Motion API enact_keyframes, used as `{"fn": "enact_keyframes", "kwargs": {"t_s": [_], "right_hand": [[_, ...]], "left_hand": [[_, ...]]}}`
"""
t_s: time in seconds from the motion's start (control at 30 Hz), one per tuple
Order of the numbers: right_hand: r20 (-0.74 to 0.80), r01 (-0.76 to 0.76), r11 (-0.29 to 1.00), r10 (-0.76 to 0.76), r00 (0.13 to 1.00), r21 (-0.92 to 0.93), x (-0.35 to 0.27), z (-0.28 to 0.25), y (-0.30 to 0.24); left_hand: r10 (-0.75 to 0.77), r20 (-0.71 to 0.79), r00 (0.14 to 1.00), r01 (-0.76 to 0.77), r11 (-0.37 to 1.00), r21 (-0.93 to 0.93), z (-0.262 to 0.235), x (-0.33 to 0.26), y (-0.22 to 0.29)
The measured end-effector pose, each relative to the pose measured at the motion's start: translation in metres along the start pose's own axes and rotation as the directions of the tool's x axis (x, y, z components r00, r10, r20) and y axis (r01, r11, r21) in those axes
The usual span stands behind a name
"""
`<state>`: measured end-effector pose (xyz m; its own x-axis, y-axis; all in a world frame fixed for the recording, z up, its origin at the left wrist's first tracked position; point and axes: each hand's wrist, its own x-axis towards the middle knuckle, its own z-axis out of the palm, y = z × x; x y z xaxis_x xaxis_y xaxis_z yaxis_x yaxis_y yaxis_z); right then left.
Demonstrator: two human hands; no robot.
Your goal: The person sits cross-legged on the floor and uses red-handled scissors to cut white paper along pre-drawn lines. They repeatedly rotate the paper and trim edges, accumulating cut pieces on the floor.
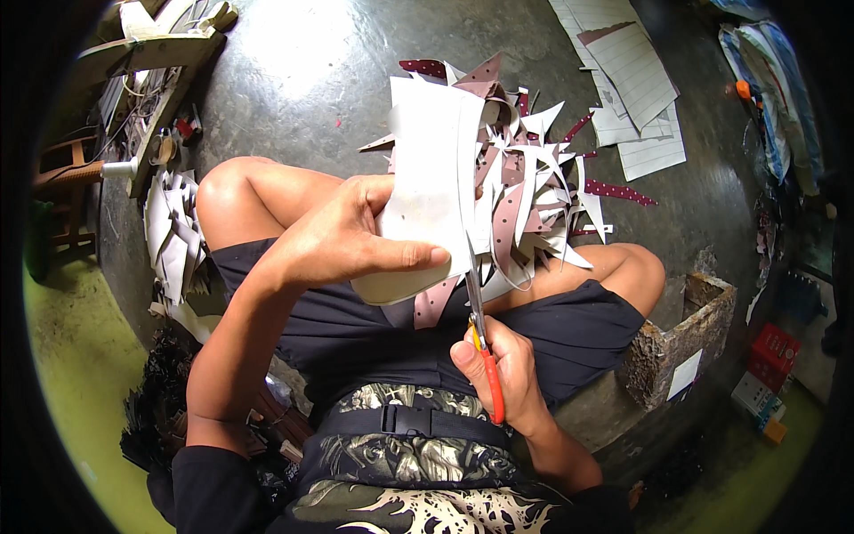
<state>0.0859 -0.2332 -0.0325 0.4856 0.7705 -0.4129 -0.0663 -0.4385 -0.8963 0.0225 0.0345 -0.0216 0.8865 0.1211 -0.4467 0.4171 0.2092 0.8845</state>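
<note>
My left hand (pixel 356 233) grips a white sheet of material (pixel 425 178) with a curved outline marked near its right edge, the thumb on top and the fingers behind it. My right hand (pixel 503 369) is closed around red-handled scissors (pixel 492 383). Their metal blades reach up to the sheet's right edge, beside a strip that curves away there. Just beyond lies a heap of cut scraps (pixel 520 191), white, dusty pink with dark dots, and dark red with pale dots.
Lined sheets (pixel 632 80) lie on the grey floor at the far right. Stacked white cut pieces (pixel 173 231) sit beside my left knee. A rough box (pixel 680 343) stands near my right knee, with a red box (pixel 772 356) further right. A wooden frame (pixel 147 98) is at the far left.
</note>
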Motion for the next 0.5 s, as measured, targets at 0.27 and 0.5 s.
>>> {"fn": "enact_keyframes", "kwargs": {"t_s": [0.27,0.5], "right_hand": [[-0.088,0.016,1.0,-0.017,0.996,-0.021,-0.005,0.0053,0.0079],[-0.065,0.035,0.999,-0.035,0.997,-0.008,-0.0042,0.0035,0.008]], "left_hand": [[0.022,0.012,1.0,-0.022,0.999,-0.027,0.0026,-0.0033,0.0004],[0.056,-0.101,0.993,-0.072,0.982,-0.172,0.0067,-0.0015,-0.0062]]}}
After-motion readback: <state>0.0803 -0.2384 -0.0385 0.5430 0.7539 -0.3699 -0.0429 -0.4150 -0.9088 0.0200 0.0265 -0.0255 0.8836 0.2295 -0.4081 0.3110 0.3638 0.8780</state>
